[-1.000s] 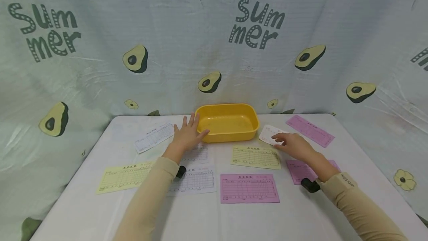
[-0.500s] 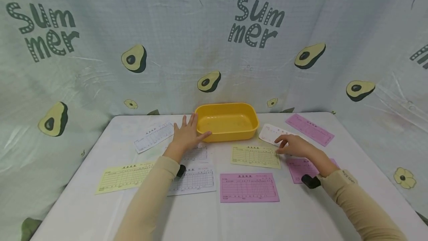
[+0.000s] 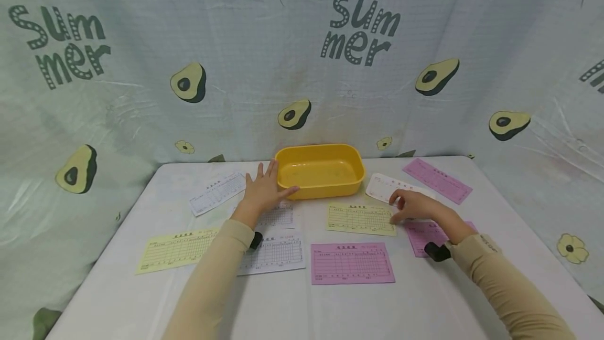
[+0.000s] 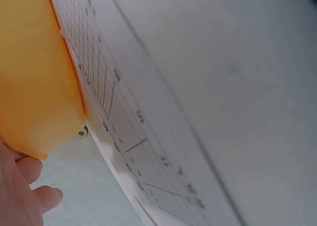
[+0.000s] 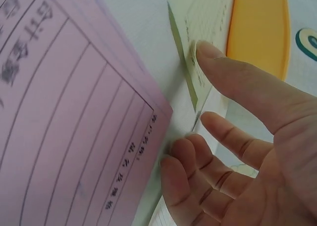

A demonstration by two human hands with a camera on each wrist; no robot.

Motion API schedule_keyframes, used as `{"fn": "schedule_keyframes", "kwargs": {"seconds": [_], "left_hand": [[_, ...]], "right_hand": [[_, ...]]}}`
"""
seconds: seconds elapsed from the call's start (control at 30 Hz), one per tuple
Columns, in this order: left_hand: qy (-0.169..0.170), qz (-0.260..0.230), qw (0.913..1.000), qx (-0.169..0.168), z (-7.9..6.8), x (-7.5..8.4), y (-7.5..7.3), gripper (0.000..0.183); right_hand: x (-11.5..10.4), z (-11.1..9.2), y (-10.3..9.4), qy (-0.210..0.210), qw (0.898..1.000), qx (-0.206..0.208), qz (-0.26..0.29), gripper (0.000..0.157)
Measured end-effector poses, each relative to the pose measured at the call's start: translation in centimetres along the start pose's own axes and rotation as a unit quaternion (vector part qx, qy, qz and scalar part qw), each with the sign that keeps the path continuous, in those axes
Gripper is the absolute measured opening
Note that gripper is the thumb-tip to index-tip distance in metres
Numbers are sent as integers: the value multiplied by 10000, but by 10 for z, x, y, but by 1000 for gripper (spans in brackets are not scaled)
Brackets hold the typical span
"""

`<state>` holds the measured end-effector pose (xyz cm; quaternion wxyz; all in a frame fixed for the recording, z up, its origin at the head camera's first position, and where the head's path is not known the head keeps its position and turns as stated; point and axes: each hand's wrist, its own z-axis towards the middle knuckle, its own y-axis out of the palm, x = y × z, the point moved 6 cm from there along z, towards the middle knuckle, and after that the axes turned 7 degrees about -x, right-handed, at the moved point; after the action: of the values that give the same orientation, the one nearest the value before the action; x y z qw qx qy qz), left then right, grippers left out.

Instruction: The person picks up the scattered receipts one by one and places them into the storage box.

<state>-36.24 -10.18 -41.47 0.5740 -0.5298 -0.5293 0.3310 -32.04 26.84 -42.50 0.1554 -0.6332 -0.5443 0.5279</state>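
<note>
My left hand (image 3: 264, 191) is spread at the left end of a yellow plastic tray (image 3: 325, 192), touching its rim; the left wrist view catches fingertips (image 4: 30, 170) against the tray wall (image 4: 37, 72). On the right, my right hand (image 3: 417, 208) is at the right edge of a yellow printed slip (image 3: 360, 219). In the right wrist view its thumb (image 5: 233, 80) lies at that slip's edge (image 5: 190, 72), while the loosely bent fingers stay apart from the thumb. Behind this hand is a white slip (image 3: 383, 187), and a pink slip (image 3: 421, 237) lies partly under the wrist.
More printed slips lie flat: a pink one (image 3: 351, 264) in front, a pink one (image 3: 438, 180) at back right, white ones (image 3: 273, 253) under the left arm, another white (image 3: 217, 193) and a yellow (image 3: 176, 248) at left. A patterned curtain (image 3: 236, 93) hangs behind the white table (image 3: 358, 314).
My right hand has drawn slightly back from the white slip to the right edge of the yellow slip, its thumb lowering there. The left hand keeps its place at the tray.
</note>
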Motion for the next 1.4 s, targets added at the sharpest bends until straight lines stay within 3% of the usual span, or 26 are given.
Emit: {"fn": "schedule_keyframes", "kwargs": {"seconds": [0.33, 0.8, 0.97, 1.17, 1.4], "left_hand": [[-14, -87, 10000, -41, 2, -2, 4, 110], [-39, -236, 9996, -151, 1, -1, 3, 111], [-57, -224, 9995, -197, 0, -1, 2, 112], [-33, -233, 9995, -196, -3, 1, -1, 111], [-17, -257, 9994, -211, -4, 2, 0, 112]], "right_hand": [[-4, 8, 3, 27, 10000, 0, -1, 39], [-14, 5, 3, 24, 9999, -142, 92, 27], [-14, 7, 4, 10, 9998, -97, 187, 33], [-12, 8, 5, 91, 9988, -35, 476, 56], [-5, 11, 5, 19, 9950, 145, 991, 60]]}}
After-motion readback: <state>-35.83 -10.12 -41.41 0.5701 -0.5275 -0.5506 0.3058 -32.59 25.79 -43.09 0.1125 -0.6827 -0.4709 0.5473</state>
